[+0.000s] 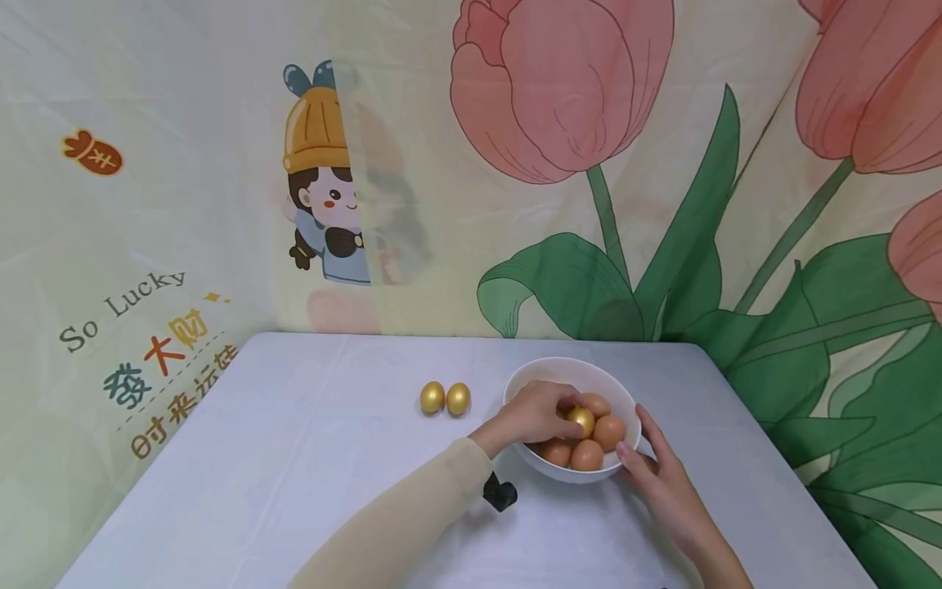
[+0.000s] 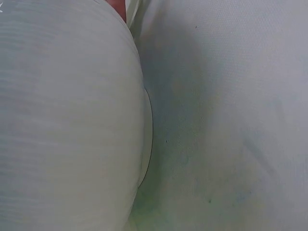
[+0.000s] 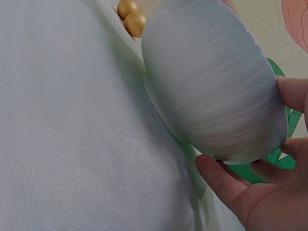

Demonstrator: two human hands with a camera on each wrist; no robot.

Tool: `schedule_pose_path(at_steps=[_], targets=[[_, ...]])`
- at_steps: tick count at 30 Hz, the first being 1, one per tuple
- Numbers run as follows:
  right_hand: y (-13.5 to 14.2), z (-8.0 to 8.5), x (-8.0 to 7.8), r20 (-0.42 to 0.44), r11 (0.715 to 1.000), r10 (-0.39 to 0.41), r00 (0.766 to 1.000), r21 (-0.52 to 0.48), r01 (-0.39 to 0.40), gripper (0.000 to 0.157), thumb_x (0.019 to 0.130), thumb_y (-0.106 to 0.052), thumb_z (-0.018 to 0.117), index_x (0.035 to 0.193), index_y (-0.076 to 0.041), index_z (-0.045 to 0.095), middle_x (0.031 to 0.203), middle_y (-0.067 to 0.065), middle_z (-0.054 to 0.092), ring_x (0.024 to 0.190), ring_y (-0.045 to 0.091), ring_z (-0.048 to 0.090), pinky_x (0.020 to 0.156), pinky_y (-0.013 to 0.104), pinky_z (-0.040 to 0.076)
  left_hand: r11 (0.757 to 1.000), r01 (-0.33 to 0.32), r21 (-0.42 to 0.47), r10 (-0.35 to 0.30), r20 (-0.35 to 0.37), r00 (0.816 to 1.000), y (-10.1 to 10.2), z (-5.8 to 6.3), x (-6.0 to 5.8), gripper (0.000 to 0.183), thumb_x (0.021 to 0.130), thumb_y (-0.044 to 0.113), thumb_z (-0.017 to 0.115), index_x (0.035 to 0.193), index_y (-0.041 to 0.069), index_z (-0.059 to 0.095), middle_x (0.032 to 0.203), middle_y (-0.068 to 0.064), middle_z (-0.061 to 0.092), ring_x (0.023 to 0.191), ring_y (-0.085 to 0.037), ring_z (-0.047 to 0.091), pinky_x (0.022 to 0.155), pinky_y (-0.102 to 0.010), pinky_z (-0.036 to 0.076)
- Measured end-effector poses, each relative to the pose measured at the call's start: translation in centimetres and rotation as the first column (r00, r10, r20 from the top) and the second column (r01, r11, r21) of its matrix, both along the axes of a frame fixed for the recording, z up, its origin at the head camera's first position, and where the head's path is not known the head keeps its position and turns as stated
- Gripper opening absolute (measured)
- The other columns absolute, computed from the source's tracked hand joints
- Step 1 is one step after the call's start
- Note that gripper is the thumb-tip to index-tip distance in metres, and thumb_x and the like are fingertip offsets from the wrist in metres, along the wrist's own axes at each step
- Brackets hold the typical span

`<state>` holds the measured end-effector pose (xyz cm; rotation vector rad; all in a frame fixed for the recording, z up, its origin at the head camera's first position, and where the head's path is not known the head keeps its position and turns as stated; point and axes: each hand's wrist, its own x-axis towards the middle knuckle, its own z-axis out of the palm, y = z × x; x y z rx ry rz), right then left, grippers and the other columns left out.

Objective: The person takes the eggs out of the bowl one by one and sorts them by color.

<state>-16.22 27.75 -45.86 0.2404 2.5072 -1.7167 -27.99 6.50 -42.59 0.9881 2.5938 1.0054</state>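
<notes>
A white bowl [image 1: 570,370] holds several brown eggs [image 1: 586,456] and a golden egg [image 1: 581,422]. My left hand [image 1: 540,411] reaches over the bowl's left rim and grips that golden egg between thumb and fingers, among the brown ones. At the bowl's right side my right hand [image 1: 658,474] holds the rim, thumb at the top edge and the other fingers along the outer wall. In the right wrist view, fingertips of that hand [image 3: 269,197] press the bowl's underside [image 3: 211,86]. The bowl's outer wall [image 2: 67,115] fills much of the left wrist view, where the left hand is mostly hidden.
Two golden eggs [image 1: 445,399] stand side by side on the white tablecloth [image 1: 331,442], left of the bowl. Under the left forearm shows a small black object [image 1: 501,494], by the wrist. A printed cloth [image 1: 419,164] with tulips hangs behind the table.
</notes>
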Motion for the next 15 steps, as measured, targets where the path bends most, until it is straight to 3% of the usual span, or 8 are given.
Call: schedule_pose_path(at_steps=[5, 15], targets=[[-0.01, 0.1, 0.1, -0.001, 1.0, 0.001, 1.0, -0.002, -0.001, 0.092, 0.107, -0.057, 0.056, 0.171, -0.033, -0.005, 0.177, 0.021, 0.003, 0.151, 0.048, 0.04, 0.112, 0.051, 0.049, 0.999, -0.022, 0.045, 0.02, 0.04, 0.999, 0.04, -0.13, 0.04, 0.036, 0.095, 0.031, 0.083, 0.129, 0.026, 0.075, 0.122, 0.015, 0.073, 0.115, -0.003, 0.061, 0.094, -0.022, 0.054], [-0.01, 0.18, 0.12, -0.01, 1.0, 0.0, 1.0, -0.002, 0.0, 0.092, 0.107, -0.057, 0.057, 0.172, -0.032, -0.004, 0.177, 0.021, 0.003, 0.15, 0.048, 0.041, 0.111, 0.049, 0.05, 0.994, -0.031, 0.108, 0.026, 0.051, 0.998, -0.02, -0.16, -0.1, 0.033, 0.095, 0.033, 0.083, 0.127, 0.029, 0.075, 0.117, 0.018, 0.072, 0.108, -0.003, 0.063, 0.091, -0.022, 0.055]])
